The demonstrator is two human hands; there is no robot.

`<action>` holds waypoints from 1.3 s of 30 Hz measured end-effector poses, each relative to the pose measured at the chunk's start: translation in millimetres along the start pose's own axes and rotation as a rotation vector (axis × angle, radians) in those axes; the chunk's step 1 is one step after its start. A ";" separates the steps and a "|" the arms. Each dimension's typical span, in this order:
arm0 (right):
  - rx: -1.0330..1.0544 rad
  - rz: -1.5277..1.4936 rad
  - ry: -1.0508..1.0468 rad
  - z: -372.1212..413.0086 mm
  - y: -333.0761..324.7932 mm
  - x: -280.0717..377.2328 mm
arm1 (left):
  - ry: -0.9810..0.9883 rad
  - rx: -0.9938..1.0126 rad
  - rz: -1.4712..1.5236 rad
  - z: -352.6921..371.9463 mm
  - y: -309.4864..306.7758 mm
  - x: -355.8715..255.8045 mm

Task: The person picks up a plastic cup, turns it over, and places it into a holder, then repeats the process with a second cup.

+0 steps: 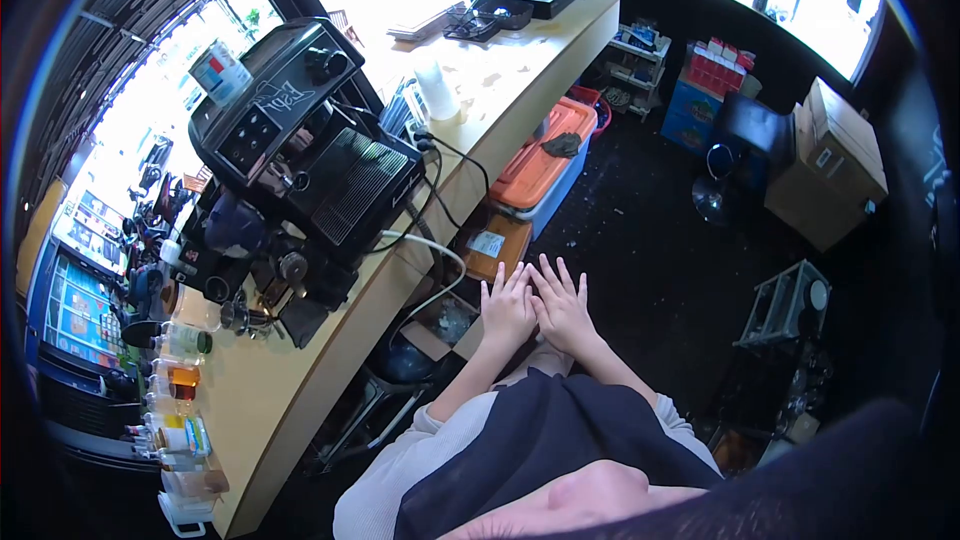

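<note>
- Nearest the camera: a dark apron [540, 430] over pale sleeves [400, 460]; both forearms reach forward from it.
- Left hand [507, 308] and right hand [563, 308] are held out over the dark floor [640, 240], backs up and side by side. Their inner edges touch or slightly overlap.
- Both hands are flat with fingers fully spread. Neither has hold of anything; the only contact seen is hand to hand.
- An open cardboard box [440, 332] sits on the floor just left of the left hand, lower down, under the edge of the surface [300, 380]. No contact with it is visible.
- A white hose [440, 258] loops down off the surface edge, near the left hand's fingertips.
- A brown box with a white label [492, 245] lies just beyond the fingertips.
- A metal rack [790, 305] stands on the floor, well to the right of the right hand.
- The surface runs along the left. Bottles [180, 380] stand at its near end, with a black espresso machine [310, 155] further along.
- Beyond that, an orange-lidded bin [540, 155] sits under the surface with a dark cloth [563, 145] on top.
- Farthest off, large cardboard cartons [830, 165] are at the right and black trays [490, 18] at the far end of the surface.
</note>
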State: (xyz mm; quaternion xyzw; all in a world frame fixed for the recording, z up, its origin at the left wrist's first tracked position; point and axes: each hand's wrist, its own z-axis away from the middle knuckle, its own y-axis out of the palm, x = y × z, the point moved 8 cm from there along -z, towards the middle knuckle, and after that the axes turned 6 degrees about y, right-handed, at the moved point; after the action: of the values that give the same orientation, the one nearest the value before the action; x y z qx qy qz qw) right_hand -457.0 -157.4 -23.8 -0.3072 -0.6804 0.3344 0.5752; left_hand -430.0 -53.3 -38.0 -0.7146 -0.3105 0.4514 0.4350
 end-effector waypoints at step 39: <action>0.382 -0.544 -0.617 -562.1 -6.0 17.5 | -0.762 -0.428 -0.167 -363.9 -41.6 215.0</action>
State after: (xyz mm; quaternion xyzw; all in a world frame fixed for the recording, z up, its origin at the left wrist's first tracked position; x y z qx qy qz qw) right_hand 95.6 -89.8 55.5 0.1085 -0.8019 0.3665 0.4591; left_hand -13.1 20.1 -3.3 -0.5439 -0.5916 0.5714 0.1667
